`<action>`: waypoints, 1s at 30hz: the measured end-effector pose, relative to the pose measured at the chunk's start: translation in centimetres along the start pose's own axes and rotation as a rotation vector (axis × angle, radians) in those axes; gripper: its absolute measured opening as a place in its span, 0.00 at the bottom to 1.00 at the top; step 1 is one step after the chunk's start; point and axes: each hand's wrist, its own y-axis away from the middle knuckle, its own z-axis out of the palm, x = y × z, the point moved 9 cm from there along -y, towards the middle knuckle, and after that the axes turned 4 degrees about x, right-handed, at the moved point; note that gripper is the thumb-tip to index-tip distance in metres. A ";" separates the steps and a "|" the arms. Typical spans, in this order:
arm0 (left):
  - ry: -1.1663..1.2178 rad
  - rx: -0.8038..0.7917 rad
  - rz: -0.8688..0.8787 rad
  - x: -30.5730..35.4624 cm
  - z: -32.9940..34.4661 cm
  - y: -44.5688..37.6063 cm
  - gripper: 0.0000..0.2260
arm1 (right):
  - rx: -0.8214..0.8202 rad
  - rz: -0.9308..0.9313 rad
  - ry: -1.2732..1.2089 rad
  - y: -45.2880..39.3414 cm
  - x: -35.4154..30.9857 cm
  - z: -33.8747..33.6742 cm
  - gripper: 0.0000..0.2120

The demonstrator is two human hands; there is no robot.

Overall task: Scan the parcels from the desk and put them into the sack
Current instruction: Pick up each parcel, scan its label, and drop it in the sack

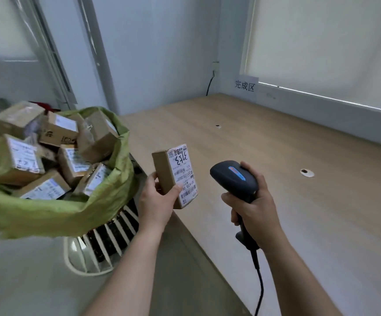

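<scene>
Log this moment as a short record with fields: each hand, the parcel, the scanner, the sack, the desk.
left hand: the left hand grips a small cardboard parcel, label facing the camera
right hand: the right hand grips the black barcode scanner by its handle, head near the parcel's label
sack: the green sack stands open left of the desk, piled with labelled cardboard boxes
desk: the wooden desk shows no other parcels in view
sign: a paper sign on the far wall

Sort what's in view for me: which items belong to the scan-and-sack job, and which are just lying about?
Job: labelled parcel in left hand; barcode scanner in right hand; green sack of parcels; desk.

Lying about: white slatted basket; wall sign; wall cable.
</scene>
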 end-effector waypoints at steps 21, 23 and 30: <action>-0.226 0.296 -0.154 -12.2 -23.9 -26.3 0.25 | -0.273 0.003 -0.037 -13.8 4.1 35.0 0.36; -0.264 0.281 -0.165 -13.0 -23.7 -28.1 0.27 | -0.287 0.018 -0.016 -14.3 5.0 35.7 0.36; -0.444 0.246 -0.214 -15.0 -22.8 -31.0 0.34 | -0.257 0.052 0.011 -15.2 6.6 35.2 0.34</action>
